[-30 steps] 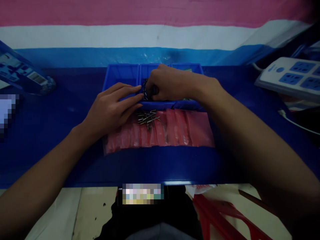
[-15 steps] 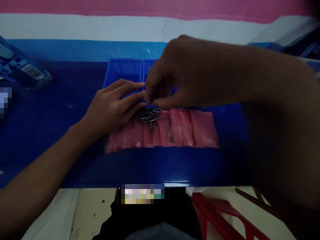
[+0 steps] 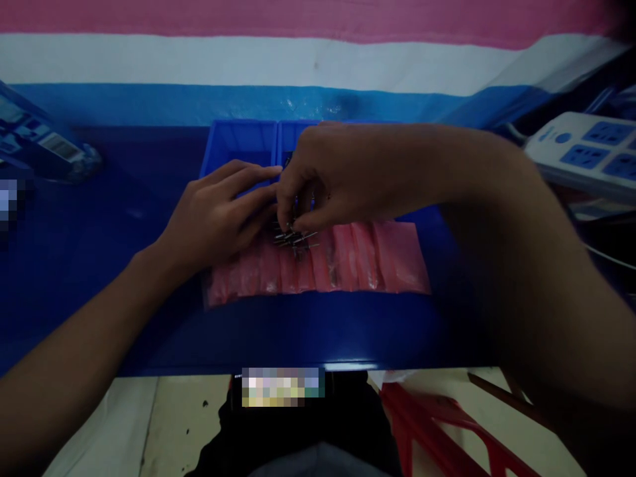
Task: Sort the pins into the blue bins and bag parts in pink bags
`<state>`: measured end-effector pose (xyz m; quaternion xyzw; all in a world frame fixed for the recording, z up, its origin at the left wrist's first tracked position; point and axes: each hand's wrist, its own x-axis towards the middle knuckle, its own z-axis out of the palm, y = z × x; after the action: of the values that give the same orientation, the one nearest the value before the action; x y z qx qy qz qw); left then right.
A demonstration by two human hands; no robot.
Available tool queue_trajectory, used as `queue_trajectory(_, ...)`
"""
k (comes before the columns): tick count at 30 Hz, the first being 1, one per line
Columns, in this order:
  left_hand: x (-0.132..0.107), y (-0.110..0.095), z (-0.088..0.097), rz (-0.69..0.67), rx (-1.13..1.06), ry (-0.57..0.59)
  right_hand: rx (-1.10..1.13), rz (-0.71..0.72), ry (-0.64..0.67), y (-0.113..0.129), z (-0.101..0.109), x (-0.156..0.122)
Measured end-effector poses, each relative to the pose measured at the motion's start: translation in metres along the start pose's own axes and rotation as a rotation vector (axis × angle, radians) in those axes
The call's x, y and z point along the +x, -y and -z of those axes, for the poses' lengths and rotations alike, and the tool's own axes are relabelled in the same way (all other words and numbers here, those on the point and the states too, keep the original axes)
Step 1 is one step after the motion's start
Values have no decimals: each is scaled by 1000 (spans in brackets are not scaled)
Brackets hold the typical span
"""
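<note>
A row of several small red plastic bags (image 3: 377, 258) lies on the blue table (image 3: 318, 324). A little pile of metal screws (image 3: 295, 237) rests on the bags near their far edge. My right hand (image 3: 338, 175) hovers over the pile, fingertips pinched together and pointing down onto the screws. My left hand (image 3: 218, 209) lies flat beside it, fingers stretched out, touching the left end of the bags and the front of a blue bin (image 3: 238, 142). A second blue bin behind my right hand is mostly hidden.
A white and blue power strip (image 3: 586, 156) sits at the right with a cable. A blue box (image 3: 42, 149) lies at the far left. Red plastic (image 3: 437, 430) shows below the table's front edge. A striped pink, white and blue wall stands behind.
My right hand came out of the blue bin, rose toward me, then dropped its pinched fingers onto the screw pile. My left hand has stayed put.
</note>
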<state>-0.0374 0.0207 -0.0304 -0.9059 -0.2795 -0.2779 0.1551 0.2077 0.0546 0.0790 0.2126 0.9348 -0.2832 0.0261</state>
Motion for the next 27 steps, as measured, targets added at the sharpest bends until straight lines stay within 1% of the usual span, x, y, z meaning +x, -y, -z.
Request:
queue_trajectory(4,0,0,0,-6,-8,11,-60,1,-6,-2,0,0)
queue_trajectory(8,-1,1,0,1,1,13,-120,-42,-70,-5,1,-3)
queue_trajectory(13,-1,-3,2,74,1,81,-149,-85,-91,-4,2,-4)
queue_trajectory(16,0,-6,3,65,4,63,-180,-78,-94,-2,2,-3)
queue_trajectory(20,1,-7,5,100,-4,109,-162,-50,-74,0,3,-5)
queue_trajectory(24,1,-5,4,58,29,64,-119,-82,-102,1,10,-10)
queue_trajectory(27,1,-4,3,30,52,48,-190,-119,-198,-6,12,-11)
